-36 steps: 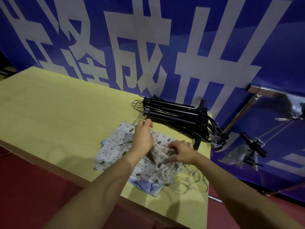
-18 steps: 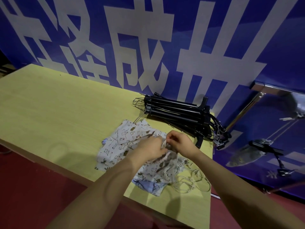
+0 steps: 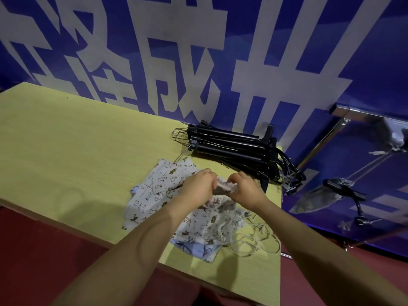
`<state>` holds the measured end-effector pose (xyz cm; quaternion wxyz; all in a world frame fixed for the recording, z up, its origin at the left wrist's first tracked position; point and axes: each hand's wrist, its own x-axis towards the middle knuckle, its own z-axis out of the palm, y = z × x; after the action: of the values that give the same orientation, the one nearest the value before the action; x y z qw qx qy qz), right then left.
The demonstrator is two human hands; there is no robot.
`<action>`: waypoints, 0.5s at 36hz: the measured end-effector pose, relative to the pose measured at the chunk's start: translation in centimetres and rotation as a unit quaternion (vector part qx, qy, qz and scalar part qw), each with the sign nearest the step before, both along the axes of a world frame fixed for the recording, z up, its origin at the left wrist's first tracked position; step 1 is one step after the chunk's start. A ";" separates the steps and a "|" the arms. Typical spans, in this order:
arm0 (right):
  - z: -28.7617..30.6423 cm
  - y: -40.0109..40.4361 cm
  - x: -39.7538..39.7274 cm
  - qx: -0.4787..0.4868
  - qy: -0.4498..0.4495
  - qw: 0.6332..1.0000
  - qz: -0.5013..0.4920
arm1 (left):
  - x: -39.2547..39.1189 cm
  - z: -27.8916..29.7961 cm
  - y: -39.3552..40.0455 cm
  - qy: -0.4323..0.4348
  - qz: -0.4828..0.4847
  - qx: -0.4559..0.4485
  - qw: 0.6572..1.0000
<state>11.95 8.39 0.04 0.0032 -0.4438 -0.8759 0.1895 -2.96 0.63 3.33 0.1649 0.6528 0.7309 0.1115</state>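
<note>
moved: the grips draw slightly apart since the earlier frame, edge now taut | left grip (image 3: 198,187) and right grip (image 3: 245,189) both pinch the cloth (image 3: 225,187), likely spreading it for hanging | cloth lifted just above the pile (image 3: 154,195) on tabletop (image 3: 66,140), hangers (image 3: 231,149) near behind

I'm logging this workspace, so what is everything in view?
held cloth: one, brown-printed white, above pile
cloths: pile, count unclear, brown-printed white, table's right end
blue cloth: one, blue, under pile's near edge
cords: tangle, pale, right of pile
hangers: stack, black, behind pile
table: one, yellow-green, centre
banner: one, blue with white characters, behind table
rack: one, chrome, far right
floor: one, red, below table
left hand: one, pinching held cloth
right hand: one, pinching held cloth
</note>
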 end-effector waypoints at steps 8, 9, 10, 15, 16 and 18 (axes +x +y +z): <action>-0.2 0.7 0.6 -0.033 0.055 0.998 0.011 | 1.3 0.4 1.8 0.132 -0.003 0.032 0.991; -0.3 0.9 0.7 -0.049 0.064 0.997 0.011 | 1.6 0.4 2.0 0.121 -0.002 0.017 0.993; -0.4 1.1 0.8 -0.068 0.078 0.995 0.009 | 1.7 0.3 2.2 0.100 -0.003 0.002 0.995; -1.5 3.1 2.0 -0.088 0.183 0.977 -0.062 | 1.7 -0.8 3.3 0.068 0.000 -0.037 0.997; -1.6 3.4 2.2 -0.057 0.163 0.983 -0.064 | 1.7 -0.8 3.4 0.070 0.005 -0.038 0.997; -2.5 4.6 2.8 0.005 0.063 0.997 -0.040 | 2.1 -1.0 4.1 0.073 0.014 -0.049 0.996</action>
<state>14.75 12.94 -2.44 0.0685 -0.4656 -0.8564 0.2124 -0.86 4.73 2.31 0.1416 0.6403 0.7543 0.0302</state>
